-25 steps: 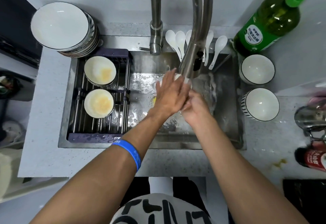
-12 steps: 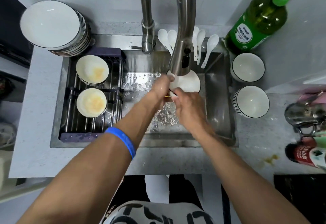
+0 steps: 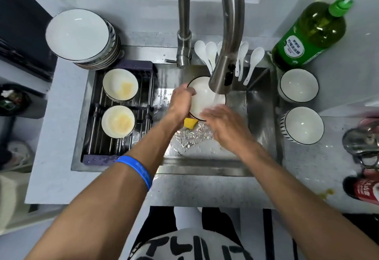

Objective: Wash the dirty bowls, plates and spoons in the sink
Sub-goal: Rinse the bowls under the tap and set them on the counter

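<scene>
Sink (image 3: 260,104) brushed steel, wet; faucet (image 3: 229,34) satin metal; bowl (image 3: 202,97) glossy white ceramic; countertop (image 3: 53,136) matt speckled stone.

Faucet spout (image 3: 229,40) low over sink (image 3: 260,116); open basin right.

My arms are bare to the elbow and beyond, my left wrist ringed by a blue silicone wristband (image 3: 137,169) with faint embossing, my torso in a white top (image 3: 190,245) with bold black brush-stroke lettering over dark trousers (image 3: 158,221).
</scene>
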Demonstrator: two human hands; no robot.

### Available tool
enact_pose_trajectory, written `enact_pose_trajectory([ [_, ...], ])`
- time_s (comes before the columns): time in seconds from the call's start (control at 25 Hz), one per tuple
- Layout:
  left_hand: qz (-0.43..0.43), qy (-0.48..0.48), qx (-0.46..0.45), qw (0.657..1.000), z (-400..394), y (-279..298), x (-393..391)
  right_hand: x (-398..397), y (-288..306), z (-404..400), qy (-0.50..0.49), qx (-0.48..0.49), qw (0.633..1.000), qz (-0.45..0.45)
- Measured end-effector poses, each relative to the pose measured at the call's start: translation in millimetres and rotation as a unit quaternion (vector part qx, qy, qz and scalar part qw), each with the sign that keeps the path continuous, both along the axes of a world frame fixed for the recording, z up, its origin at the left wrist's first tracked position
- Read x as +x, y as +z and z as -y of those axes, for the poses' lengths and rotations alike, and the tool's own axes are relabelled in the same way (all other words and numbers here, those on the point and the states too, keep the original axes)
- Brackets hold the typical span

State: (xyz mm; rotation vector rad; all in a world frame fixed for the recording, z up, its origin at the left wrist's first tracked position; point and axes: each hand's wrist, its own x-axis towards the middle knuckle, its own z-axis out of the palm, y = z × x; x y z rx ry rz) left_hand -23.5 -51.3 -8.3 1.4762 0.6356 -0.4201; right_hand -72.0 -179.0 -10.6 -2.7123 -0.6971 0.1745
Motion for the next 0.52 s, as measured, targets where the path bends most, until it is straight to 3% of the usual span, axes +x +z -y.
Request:
enact_pose_trajectory([
  [0.08, -0.069, 0.043, -0.125, 0.989, -7.1, -4.7, -5.6, 4.9, 10.5, 7.8, 0.026, -0.090, 0.995, 0.040],
  [0.16, -0.121, 0.069, -0.268, 0.953, -4.2, -6.7, -17.9, 5.7, 33.5, -0.6, 0.076, -0.179, 0.981, -0.015],
  [0.2, -0.142, 0.055, -0.272, 0.950, -0.7, -12.0, -22.5, 6.3, 42.6, -5.0, 0.106, -0.225, 0.968, -0.040],
  [0.28, -0.108, -0.026, -0.142, 0.984, 7.9, -14.2, -19.9, 5.2, 53.4, -2.9, 0.120, -0.288, 0.949, -0.050],
  [0.32, -0.059, -0.080, 0.002, 0.995, 13.2, -13.6, -11.9, 2.2, 53.7, 0.2, 0.102, -0.301, 0.947, -0.053],
  [0.4, 0.040, -0.202, 0.219, 0.954, 28.5, -3.0, 0.4, -4.1, 52.6, -0.2, 0.080, -0.295, 0.951, -0.035],
  [0.44, 0.039, -0.237, 0.253, 0.937, 35.3, 4.8, 6.9, -7.4, 51.4, -1.3, 0.057, -0.290, 0.955, -0.028],
  [0.52, 0.018, -0.273, 0.224, 0.935, 38.0, 11.4, 19.2, -12.3, 47.5, 1.5, 0.018, -0.270, 0.962, -0.033],
])
